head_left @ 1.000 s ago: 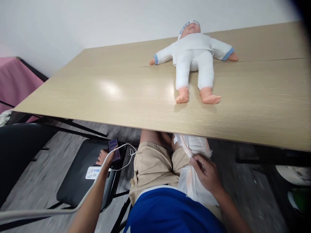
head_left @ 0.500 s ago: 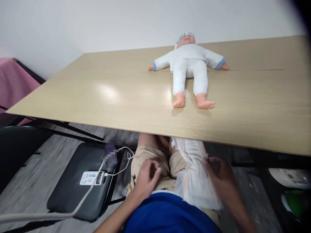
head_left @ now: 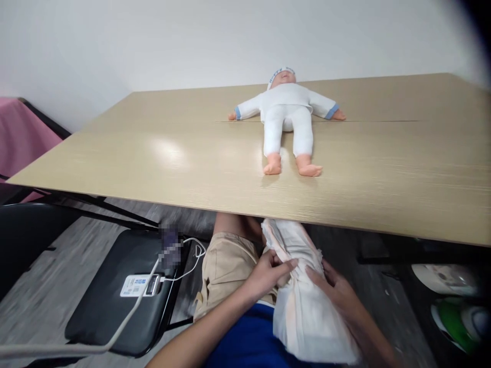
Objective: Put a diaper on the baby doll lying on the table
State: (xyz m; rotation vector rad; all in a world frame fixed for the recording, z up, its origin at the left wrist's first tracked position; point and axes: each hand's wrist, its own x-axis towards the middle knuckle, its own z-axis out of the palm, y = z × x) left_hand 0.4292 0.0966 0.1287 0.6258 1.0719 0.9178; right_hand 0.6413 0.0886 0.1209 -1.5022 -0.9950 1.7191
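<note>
I am looking down at my lap in the lower middle of the frame, where a folded white diaper (head_left: 307, 301) is lying across my right thigh, just below the near edge of the table (head_left: 153, 168). Its long axis is running from the table edge back toward my body, slanting slightly to the lower right. My left hand (head_left: 268, 271) is reaching in from the lower left, fingers curled and pinching the diaper's left edge about halfway along. My right hand (head_left: 333, 289) is lying on the diaper's right side, fingers spread and pressing on the padding; I cannot tell whether it is gripping or only resting. Both hands are touching the diaper, so neither is nearer; they are flanking it across its short axis. Both forearms are angling inward from the bottom of the frame. Up in the upper middle, a doll (head_left: 286, 117) in white clothes is lying on its back on the table, feet pointing toward me, well apart from the diaper and almost in line with it.
</note>
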